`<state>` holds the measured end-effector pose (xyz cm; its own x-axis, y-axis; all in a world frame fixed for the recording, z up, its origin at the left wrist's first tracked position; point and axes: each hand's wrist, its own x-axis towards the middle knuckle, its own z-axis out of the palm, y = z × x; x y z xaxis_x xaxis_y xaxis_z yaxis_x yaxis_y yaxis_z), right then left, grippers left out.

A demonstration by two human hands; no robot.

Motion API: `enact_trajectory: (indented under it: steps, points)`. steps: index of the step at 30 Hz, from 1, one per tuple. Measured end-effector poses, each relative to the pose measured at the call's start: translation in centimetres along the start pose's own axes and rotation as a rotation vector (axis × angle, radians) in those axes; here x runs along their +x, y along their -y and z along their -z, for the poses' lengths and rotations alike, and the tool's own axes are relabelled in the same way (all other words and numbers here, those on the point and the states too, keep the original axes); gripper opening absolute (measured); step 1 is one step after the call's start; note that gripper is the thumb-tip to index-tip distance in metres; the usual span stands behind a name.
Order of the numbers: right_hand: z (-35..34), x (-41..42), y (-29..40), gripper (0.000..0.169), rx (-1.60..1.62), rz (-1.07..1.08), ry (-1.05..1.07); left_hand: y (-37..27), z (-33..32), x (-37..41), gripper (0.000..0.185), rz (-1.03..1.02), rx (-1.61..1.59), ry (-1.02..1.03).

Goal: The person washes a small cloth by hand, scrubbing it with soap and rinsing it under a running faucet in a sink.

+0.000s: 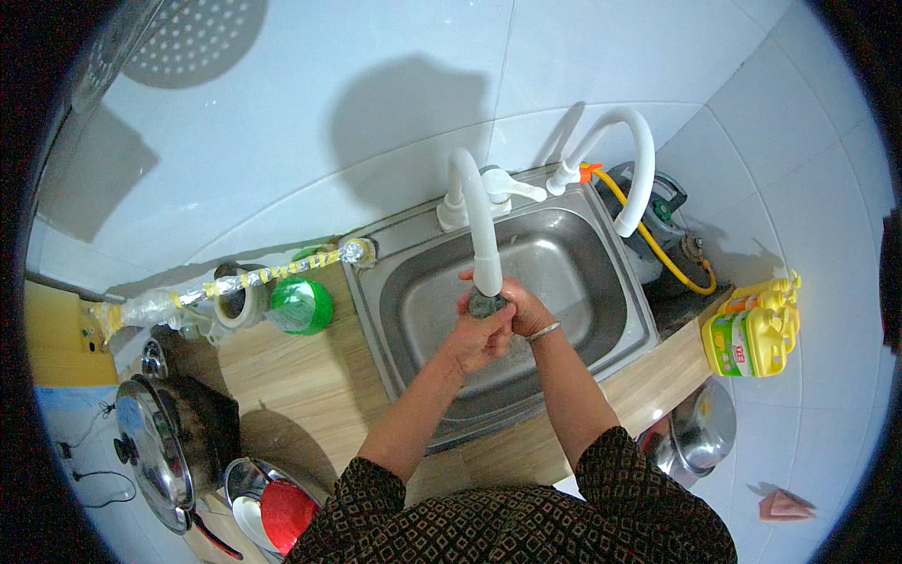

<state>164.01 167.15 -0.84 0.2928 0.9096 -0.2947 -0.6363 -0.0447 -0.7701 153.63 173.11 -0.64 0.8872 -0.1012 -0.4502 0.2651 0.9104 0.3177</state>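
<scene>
My left hand point(486, 333) and my right hand point(523, 304) are together over the stainless steel sink point(409, 352), just under the outlet of a white gooseneck faucet point(483, 218). Between them is a small dark grey-green item point(486, 303), which looks like a scouring pad; its exact kind is unclear. The fingers of both hands wrap around it and partly hide it. A bangle point(544, 330) circles my right wrist. The faucet's white lever point(521, 187) sits behind the sink.
A second white gooseneck tap point(638, 162) and a gas cylinder with a yellow hose point(659, 247) stand right of the sink. Yellow detergent bottles point(750, 338) are farther right. On the left are a green container point(303, 305), a foil-wrapped pipe point(261, 278) and a lidded pot point(151, 451).
</scene>
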Motion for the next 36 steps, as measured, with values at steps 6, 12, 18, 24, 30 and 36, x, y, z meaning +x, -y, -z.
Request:
enact_trajectory:
  steps: [6, 12, 18, 24, 30, 36]
  points:
    - [-0.7, -0.3, 1.1, 0.032, 0.058, -0.037, 0.143, -1.1, -2.4, -1.1, 0.030, -0.029, 0.175, -0.210]
    - [-2.5, -0.1, 1.3, 0.026, -0.117, -0.125, -0.087, -0.9, -0.3, 0.0, 0.041, -0.114, 0.676, -0.227]
    - [-3.6, -0.2, 1.4, 0.023, -0.486, 0.003, -0.211, 0.7, 0.5, 0.9, 0.047, -0.736, 1.038, -0.230]
    - [-0.9, 1.9, -3.1, 0.020, -0.920, 0.281, -0.564, -0.4, -0.7, 0.7, 0.056, -0.107, 1.494, -0.677]
    - [-3.9, 0.8, -1.0, 0.019, -1.572, 0.775, -0.786, 0.1, 1.3, -0.3, 0.044, -0.626, 1.605, -0.779]
    - [-3.5, -0.1, 0.4, 0.030, -1.449, 0.568, -0.577, -0.2, 0.4, -1.8, 0.040, -0.956, 1.720, -0.604]
